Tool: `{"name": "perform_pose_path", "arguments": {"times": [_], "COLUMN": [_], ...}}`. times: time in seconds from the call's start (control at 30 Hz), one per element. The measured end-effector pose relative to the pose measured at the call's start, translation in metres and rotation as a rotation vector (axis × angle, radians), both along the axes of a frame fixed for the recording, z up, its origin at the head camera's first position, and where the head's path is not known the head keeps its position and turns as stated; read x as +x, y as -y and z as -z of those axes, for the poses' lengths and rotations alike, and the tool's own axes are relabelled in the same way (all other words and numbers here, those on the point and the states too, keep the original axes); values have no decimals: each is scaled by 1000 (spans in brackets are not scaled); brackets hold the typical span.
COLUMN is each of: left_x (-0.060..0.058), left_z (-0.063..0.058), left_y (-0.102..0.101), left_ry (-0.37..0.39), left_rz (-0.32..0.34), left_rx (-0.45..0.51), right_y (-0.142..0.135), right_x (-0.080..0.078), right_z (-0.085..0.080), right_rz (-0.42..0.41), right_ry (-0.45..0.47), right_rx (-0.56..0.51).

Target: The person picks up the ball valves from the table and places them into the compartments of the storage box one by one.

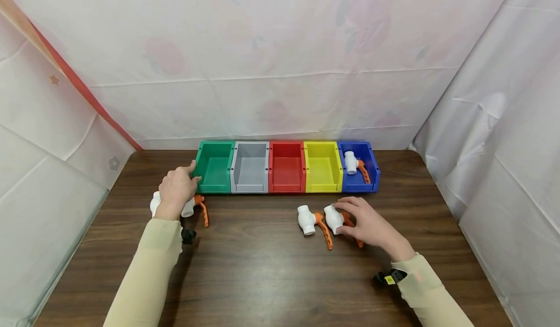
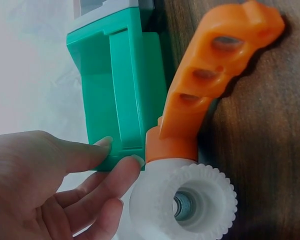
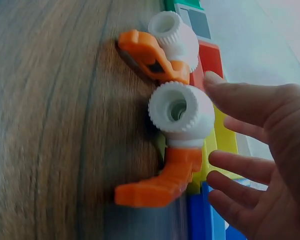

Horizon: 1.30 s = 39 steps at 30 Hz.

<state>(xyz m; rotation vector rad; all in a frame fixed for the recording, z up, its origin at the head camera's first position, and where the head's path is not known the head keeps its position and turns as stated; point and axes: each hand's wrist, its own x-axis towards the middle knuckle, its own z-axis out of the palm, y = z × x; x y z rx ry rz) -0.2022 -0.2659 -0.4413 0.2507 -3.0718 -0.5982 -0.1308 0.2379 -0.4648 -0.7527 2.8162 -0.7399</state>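
My left hand (image 1: 177,188) is at the near left corner of the green bin (image 1: 214,169). In the left wrist view its thumb and forefinger pinch the bin's corner. Right beside those fingers is a white ball valve (image 2: 162,200) with an orange handle (image 2: 192,90); another white valve (image 1: 155,203) is partly hidden behind the hand. My right hand (image 1: 365,222) reaches over a second-pair ball valve (image 1: 334,219), thumb and fingers spread apart around its white body. To the left of it lies a similar ball valve (image 1: 307,220).
The green bin heads a joined row with a grey bin (image 1: 250,169), red bin (image 1: 287,169), yellow bin (image 1: 323,169) and blue bin (image 1: 358,186). One ball valve (image 1: 351,163) lies in the blue bin. White cloth (image 1: 280,64) hangs behind the brown wooden table (image 1: 262,268).
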Motion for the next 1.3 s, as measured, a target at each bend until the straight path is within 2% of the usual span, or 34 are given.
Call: {"name": "perform_pose_path", "arguments": {"times": [0.17, 0.27, 0.57, 0.8, 0.97, 1.3], "left_x": [0, 0, -1, -2, -3, -1], "left_z": [0, 0, 0, 0, 0, 0], "left_y": [0, 0, 0, 0, 0, 1], "left_ry": [-7, -7, 6, -4, 0, 13], "left_rz": [2, 2, -3, 0, 3, 2], "left_rx": [-1, -5, -10, -12, -12, -9], "right_y": [6, 10, 19, 21, 23, 23], "right_x": [2, 3, 7, 8, 8, 11], "right_z": [2, 2, 0, 0, 0, 1], "right_rz": [-42, -38, -26, -41, -27, -36], "right_ry": [60, 79, 81, 28, 39, 23], "right_rx": [9, 35, 117, 152, 180, 182]}}
